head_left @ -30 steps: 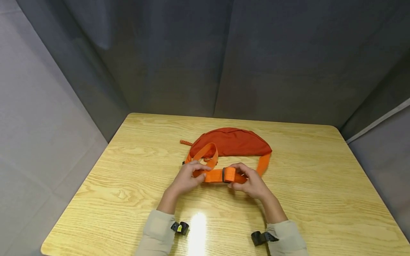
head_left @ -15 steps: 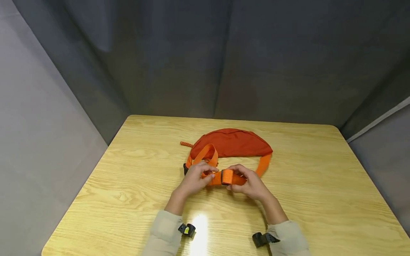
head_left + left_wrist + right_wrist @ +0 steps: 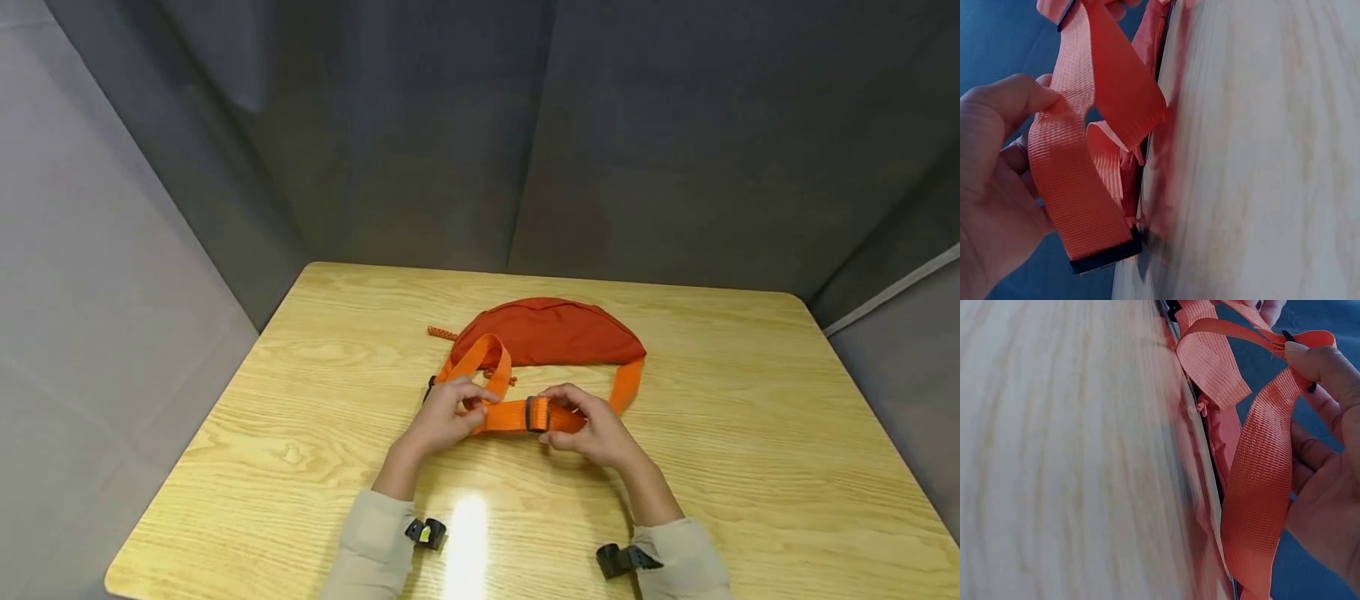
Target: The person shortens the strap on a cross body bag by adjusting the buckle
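Wooden table, dark curtain behind, grey partition at left

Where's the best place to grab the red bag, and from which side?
Probably pinch the red bag at its right corner, coming from the right: it tapers there to a point beside the orange strap. Toward the left end, a strap loop crosses its near edge and might snag.

Left fingers now farther from the black slider (more strap between).
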Demonstrator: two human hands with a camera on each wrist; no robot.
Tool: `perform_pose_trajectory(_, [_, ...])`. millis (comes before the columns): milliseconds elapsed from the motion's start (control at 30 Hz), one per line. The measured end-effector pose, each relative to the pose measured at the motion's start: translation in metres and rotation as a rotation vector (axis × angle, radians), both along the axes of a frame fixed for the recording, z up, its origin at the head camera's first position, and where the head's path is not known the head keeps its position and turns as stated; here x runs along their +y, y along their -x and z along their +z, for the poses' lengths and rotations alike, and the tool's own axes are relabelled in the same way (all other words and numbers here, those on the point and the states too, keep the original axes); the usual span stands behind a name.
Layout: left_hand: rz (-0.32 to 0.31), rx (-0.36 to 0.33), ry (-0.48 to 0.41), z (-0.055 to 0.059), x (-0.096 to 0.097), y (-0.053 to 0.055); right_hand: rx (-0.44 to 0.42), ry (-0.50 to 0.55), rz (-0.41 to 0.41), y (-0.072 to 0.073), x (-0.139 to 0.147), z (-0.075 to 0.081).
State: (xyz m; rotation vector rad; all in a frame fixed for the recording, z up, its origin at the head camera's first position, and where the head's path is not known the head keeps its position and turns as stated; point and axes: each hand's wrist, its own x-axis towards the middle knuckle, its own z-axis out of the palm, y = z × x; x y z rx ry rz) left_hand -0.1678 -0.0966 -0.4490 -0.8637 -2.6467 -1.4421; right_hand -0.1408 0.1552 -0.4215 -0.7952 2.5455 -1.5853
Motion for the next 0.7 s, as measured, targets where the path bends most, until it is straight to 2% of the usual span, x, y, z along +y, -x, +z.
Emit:
perform_pose_trajectory(167, [-0.007, 0.009, 0.019, -0.002, 0.005, 0.0, -0.016, 0.012, 0.003, -0.001, -0.001, -0.001])
perform_pose_trajectory(433, [-0.014, 0.035, 0.054, 0.002, 0.019, -0.001, -0.037, 0.002, -0.007, 0.011, 0.002, -0.031])
perform_pose_trajectory(700, [-0.005, -0.02, 0.029, 0.007, 0.016, -0.002, 0.0, -0.019, -0.008, 0.012, 0.007, -0.033])
